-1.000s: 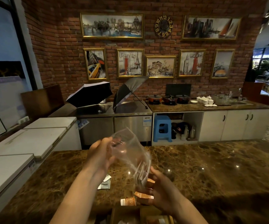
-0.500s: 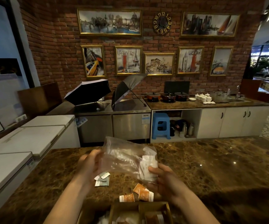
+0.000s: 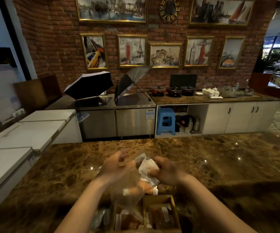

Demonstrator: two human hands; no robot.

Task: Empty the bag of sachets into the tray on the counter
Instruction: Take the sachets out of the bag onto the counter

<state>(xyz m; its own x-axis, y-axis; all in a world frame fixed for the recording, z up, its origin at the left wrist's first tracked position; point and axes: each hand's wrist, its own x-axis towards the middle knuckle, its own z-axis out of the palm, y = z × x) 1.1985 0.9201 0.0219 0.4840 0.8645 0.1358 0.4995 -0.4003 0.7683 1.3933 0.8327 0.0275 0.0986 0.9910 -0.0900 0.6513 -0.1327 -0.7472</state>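
Observation:
A clear plastic bag (image 3: 132, 187) hangs between both hands above the brown marble counter (image 3: 220, 165). My left hand (image 3: 117, 167) grips its left side and my right hand (image 3: 168, 172) grips its right side, where white sachets (image 3: 146, 167) bunch up inside. Orange sachets (image 3: 146, 188) show through the plastic lower down. Directly below, at the near edge, stands a wooden tray (image 3: 159, 198) with compartments that hold brown, orange and white sachets. The bag's loose end droops over the tray's middle compartment.
White chest freezers (image 3: 23, 132) line the left side beyond the counter. Behind stand a steel unit with two open umbrellas (image 3: 88, 84), a blue stool (image 3: 166, 121), and a back counter with pots and white cups. The framed pictures hang on the brick wall.
The hands have come closer together and lowered the bag over the tray. The view has tilted down, so more of the tray shows. The bag is more crumpled than before.

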